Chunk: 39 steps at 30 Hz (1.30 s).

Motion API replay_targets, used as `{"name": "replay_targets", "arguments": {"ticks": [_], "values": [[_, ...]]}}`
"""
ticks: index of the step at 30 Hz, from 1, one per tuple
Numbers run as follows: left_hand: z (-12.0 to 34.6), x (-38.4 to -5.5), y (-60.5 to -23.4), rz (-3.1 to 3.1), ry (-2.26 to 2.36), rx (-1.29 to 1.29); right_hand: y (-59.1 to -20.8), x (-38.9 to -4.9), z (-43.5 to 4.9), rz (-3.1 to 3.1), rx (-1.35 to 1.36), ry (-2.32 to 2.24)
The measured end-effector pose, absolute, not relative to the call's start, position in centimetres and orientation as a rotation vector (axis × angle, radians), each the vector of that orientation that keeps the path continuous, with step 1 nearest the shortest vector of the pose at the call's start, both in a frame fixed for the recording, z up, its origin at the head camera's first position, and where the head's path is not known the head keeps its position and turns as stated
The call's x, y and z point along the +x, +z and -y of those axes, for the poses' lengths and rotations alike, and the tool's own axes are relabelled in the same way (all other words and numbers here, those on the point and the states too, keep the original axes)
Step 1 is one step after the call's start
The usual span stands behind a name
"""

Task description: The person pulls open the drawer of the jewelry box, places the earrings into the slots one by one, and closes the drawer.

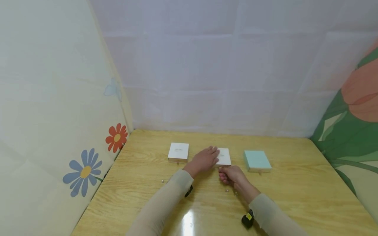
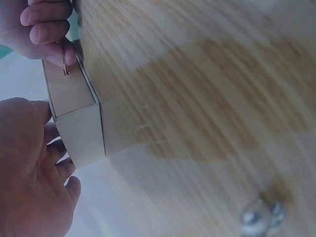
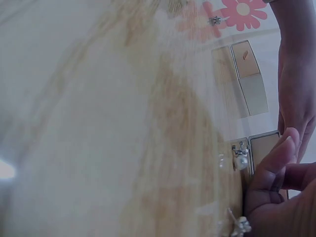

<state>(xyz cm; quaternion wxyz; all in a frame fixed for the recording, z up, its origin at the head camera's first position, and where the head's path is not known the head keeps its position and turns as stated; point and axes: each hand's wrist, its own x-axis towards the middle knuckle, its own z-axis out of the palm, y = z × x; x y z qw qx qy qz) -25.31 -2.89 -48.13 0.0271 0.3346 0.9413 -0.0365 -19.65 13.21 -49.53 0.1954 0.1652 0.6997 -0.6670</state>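
A small white drawer box (image 1: pixel 225 157) with a tan front stands at the middle of the wooden table. My left hand (image 1: pixel 203 159) lies over its left part, fingers extended across the lid. In the left wrist view, that hand (image 2: pixel 34 168) rests against the box (image 2: pixel 81 133). My right hand (image 1: pixel 231 175) is at the box's front, where thumb and finger pinch the small pull tab (image 2: pixel 65 66) of the drawer. The drawer front sits within its sleeve. Close by my right hand lie a pearl earring (image 3: pixel 241 160) and another shiny earring (image 3: pixel 241 226).
Another white drawer box (image 1: pixel 178 152) stands to the left, and a mint-green one (image 1: pixel 257 160) to the right. A small shiny piece (image 1: pixel 162 181) lies on the table (image 1: pixel 141 203) at the left. Behind the table hangs a pale cloth (image 1: pixel 218 82).
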Motion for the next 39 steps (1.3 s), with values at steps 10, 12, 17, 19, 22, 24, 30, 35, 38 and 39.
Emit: {"name": "replay_targets", "arguments": {"ticks": [10, 12, 17, 19, 22, 24, 30, 35, 38, 39], "values": [[2.8, -25.2, -48.1, -2.924, -0.104, 1.046, -49.1, -19.2, -13.2, -1.965, 0.461, -1.862], [2.9, -25.2, -48.1, -2.92, -0.105, 1.045, -49.1, -19.2, -13.2, -1.964, 0.452, -1.86], [2.9, -25.1, -47.8, -2.92, -0.131, 1.054, -49.1, -19.1, -13.3, -1.967, 0.439, -1.848], [3.0, -25.0, -47.8, -2.92, -0.127, 1.047, -49.0, -19.0, -13.3, -1.974, 0.434, -1.836], [3.0, -25.0, -47.8, -2.914, -0.104, 1.039, -49.0, -18.9, -13.4, -1.984, 0.435, -1.825], [2.9, -25.0, -47.7, -2.917, -0.093, 1.038, -48.9, -18.9, -13.4, -1.98, 0.428, -1.829], [2.9, -24.9, -47.4, -2.913, -0.094, 1.034, -48.9, -18.8, -13.4, -1.989, 0.423, -1.823], [2.8, -25.1, -47.7, -2.915, -0.081, 1.029, -48.9, -18.7, -13.5, -2.007, 0.434, -1.812], [2.8, -25.3, -48.0, -2.913, -0.075, 1.024, -48.9, -18.6, -13.5, -2.001, 0.43, -1.817], [2.8, -25.3, -48.2, -2.913, -0.077, 1.023, -49.0, -18.5, -13.5, -1.997, 0.427, -1.82]]}}
